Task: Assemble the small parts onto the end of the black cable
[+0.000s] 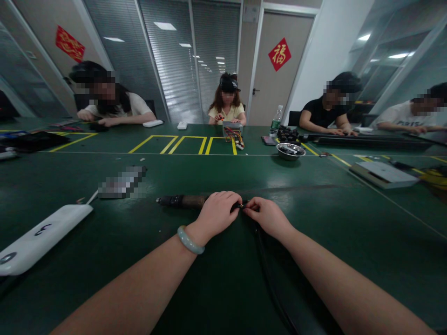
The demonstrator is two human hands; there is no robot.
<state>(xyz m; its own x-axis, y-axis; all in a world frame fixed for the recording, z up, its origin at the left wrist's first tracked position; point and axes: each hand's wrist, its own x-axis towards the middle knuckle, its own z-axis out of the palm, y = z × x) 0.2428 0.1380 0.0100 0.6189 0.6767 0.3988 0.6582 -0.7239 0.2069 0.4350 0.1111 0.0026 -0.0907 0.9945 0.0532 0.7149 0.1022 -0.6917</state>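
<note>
A long dark tool with a brown barrel [185, 201] lies flat on the green table [314, 232], its tip pointing left. My left hand [216, 215], with a pale bangle on the wrist, is closed over the tool's right end. My right hand [267, 215] pinches a small part at that same end, fingertips touching the left hand's. A black cable [267, 270] runs from the tool's end toward me between my forearms.
A white flat device [38, 237] lies at the near left, with a blurred object [122, 182] behind it. A metal bowl [290, 150] and a grey tray [384, 174] sit farther right. Several other people work along the far edge, around yellow floor-tape markings [181, 144].
</note>
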